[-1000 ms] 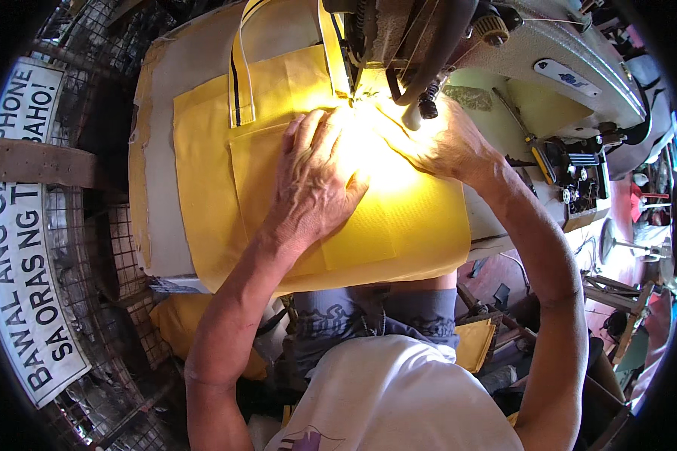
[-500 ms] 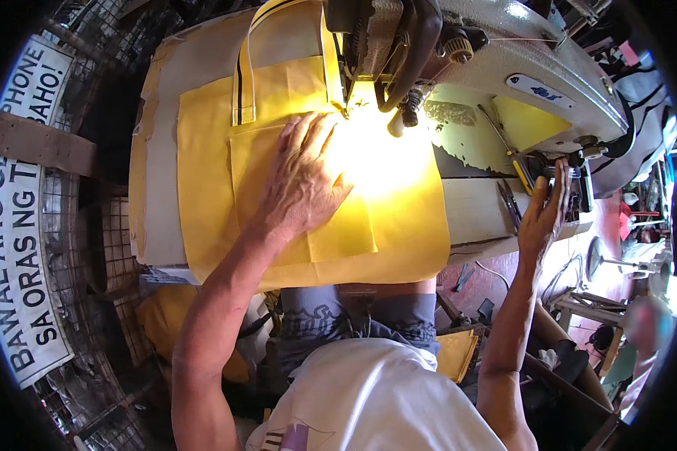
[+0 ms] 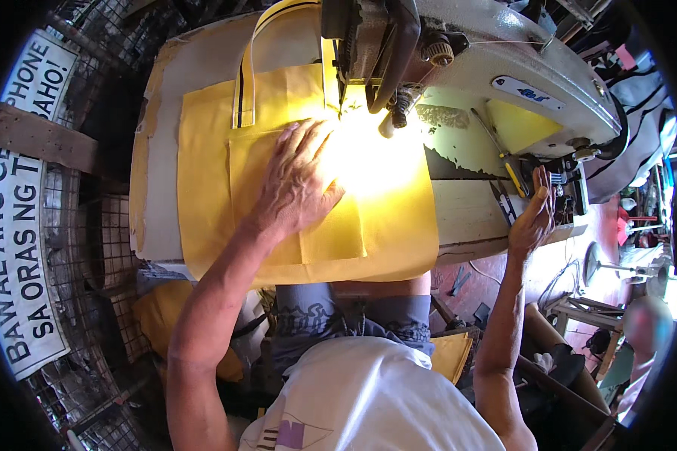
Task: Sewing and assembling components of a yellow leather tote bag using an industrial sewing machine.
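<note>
Head: yellow bag [image 3: 387, 225] under left-hand fingers [image 3: 302, 146]

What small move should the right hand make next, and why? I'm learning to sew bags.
Probably close on the small snips: the right hand is open beside them at the table's right end, while the left hand lies flat on the yellow bag near the needle.

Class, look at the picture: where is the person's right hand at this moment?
In the head view, the right hand is at the right, off the yellow fabric, raised by the sewing machine's right end, beside small snips.

sign [image 3: 22, 218] | far left, on wire mesh | white board, black lettering || label [image 3: 532, 91] | sewing machine arm | small white oval, blue print
</note>
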{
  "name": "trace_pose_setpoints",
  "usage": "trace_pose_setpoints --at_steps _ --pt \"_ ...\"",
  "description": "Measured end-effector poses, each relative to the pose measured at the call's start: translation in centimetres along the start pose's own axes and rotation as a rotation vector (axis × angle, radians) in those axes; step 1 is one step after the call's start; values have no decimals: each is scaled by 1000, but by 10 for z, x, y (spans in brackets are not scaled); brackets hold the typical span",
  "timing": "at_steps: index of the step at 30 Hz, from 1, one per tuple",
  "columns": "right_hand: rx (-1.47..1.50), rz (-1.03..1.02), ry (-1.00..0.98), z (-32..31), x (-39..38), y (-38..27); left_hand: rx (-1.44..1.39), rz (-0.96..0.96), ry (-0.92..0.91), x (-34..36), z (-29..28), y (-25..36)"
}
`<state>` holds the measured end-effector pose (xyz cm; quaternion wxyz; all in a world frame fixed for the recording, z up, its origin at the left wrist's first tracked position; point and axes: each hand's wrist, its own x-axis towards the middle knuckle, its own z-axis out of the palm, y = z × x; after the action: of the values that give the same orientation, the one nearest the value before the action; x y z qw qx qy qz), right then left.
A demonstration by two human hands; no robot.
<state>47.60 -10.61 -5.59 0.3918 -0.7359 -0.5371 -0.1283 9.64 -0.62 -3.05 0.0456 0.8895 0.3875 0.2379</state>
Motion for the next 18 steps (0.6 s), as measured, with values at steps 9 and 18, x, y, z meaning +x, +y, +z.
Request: trace_pose_setpoints --at_steps 9,18 --pt "-5 -21 8 -2 0 0 17 11 -7 1 -2 3" --pt "-36 -80 29 -2 1 -1 31 2 -17 -2 0 0"
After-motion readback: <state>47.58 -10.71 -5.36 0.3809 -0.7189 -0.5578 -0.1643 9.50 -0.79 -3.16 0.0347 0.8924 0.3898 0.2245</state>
